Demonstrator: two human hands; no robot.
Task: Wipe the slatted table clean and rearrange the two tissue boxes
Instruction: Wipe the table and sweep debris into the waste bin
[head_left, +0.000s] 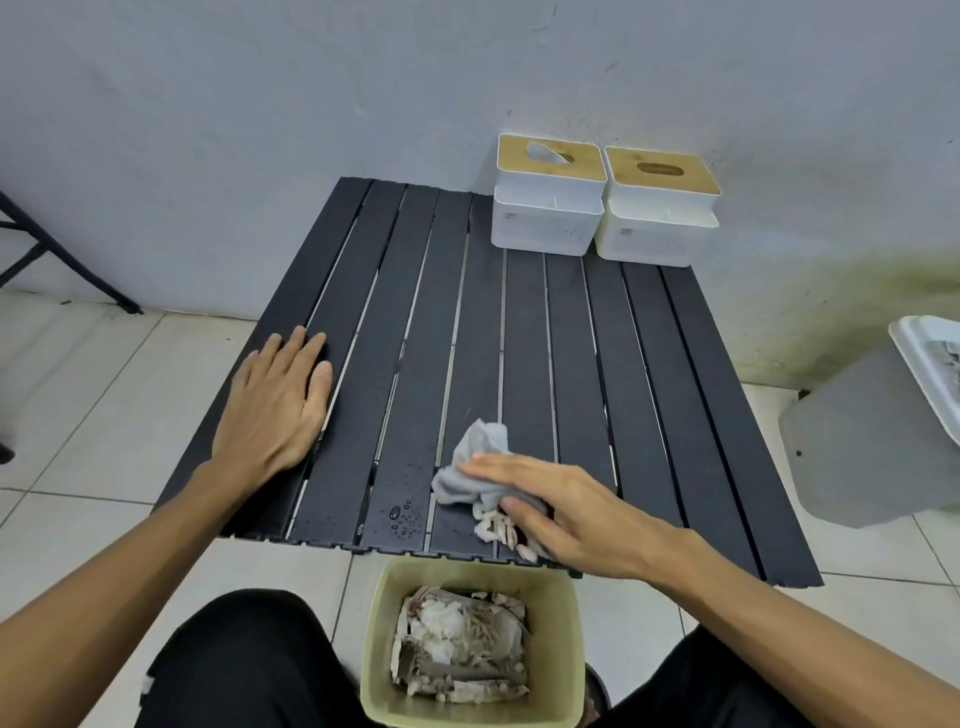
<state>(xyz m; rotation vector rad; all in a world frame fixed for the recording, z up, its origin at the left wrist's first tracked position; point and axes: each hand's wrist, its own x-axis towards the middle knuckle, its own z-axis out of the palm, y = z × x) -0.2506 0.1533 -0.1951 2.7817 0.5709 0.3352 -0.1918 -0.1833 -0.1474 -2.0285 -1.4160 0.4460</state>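
Two stand just beside each other at 1 o'clock on the slatted table (519, 322), against the wall (260, 104): left tissue box (548, 208) and right tissue box (657, 218); left hand (275, 405) lies flat at 9 o'clock, fingers straight; right hand (561, 512) presses grey cloth (475, 462) with straight fingers at 6 o'clock, pale scraps (498, 532) beneath; water drops (402, 517) at 7 o'clock; bin (470, 717) holding scraps below the near edge.

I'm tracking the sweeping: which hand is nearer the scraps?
Right. The right hand touches the scraps, pressing the cloth; the left hand lies flat on the table, well to their left.
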